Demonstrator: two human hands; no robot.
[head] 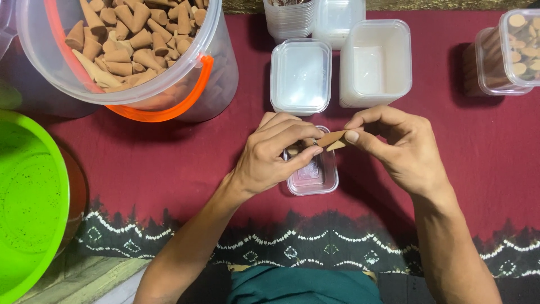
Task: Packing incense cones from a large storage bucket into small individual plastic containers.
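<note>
My right hand [402, 147] pinches a brown cone [331, 138] by its wide end between thumb and fingers, its tip pointing left. My left hand [273, 153] rests over a small clear plastic box [320, 179] on the red cloth, fingers curled around the box's far rim and touching the cone's tip. Another pale cone shows just under the held one, inside the box; the rest of the box's contents are hidden by my left fingers.
A clear bucket [216, 73] with an orange handle, full of brown cones, stands at the back left. A green bowl [28, 202] sits at the left edge. Empty clear boxes [301, 76] [376, 62] stand behind my hands; a filled box [506, 53] lies far right.
</note>
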